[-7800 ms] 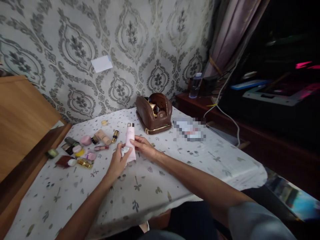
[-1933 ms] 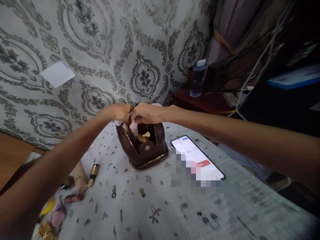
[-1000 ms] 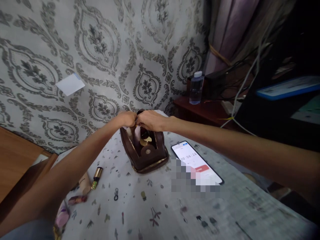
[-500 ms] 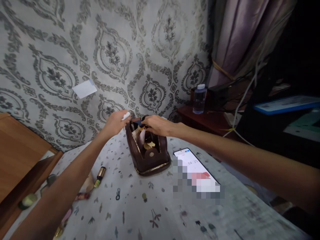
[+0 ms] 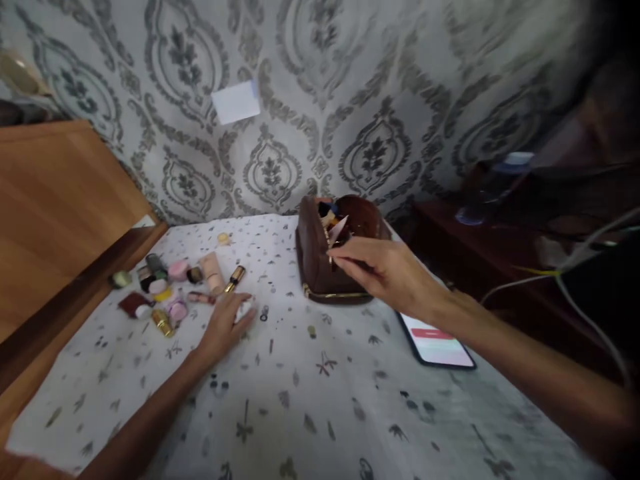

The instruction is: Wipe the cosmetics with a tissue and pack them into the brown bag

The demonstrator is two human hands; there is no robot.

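A brown zip bag (image 5: pixel 316 257) stands open on the patterned cloth (image 5: pixel 280 373), with small items showing inside. My right hand (image 5: pixel 385 270) reaches across its front, thumb and fingers pinched at the zipped edge of the opening. Low on the cloth, my left hand (image 5: pixel 227 327) is closed around a small white item (image 5: pixel 244 311). Just beyond that hand lie a black and gold lipstick (image 5: pixel 235 278) and a beige tube (image 5: pixel 212 273). Several cosmetics, among them a gold tube (image 5: pixel 163 323) and a pink jar (image 5: pixel 179 270), are grouped to the left.
A lit phone (image 5: pixel 440 343) lies right of the bag, partly behind my right forearm. A clear bottle (image 5: pixel 493 190), blurred, stands on a dark red surface at the right. White cables hang there. A wooden panel (image 5: pixel 60 220) borders the cloth at the left.
The view has turned left. My left hand has moved from beside the bag down to the cloth near the cosmetics, still with the white item. My right hand has come from inside the bag to its edge.
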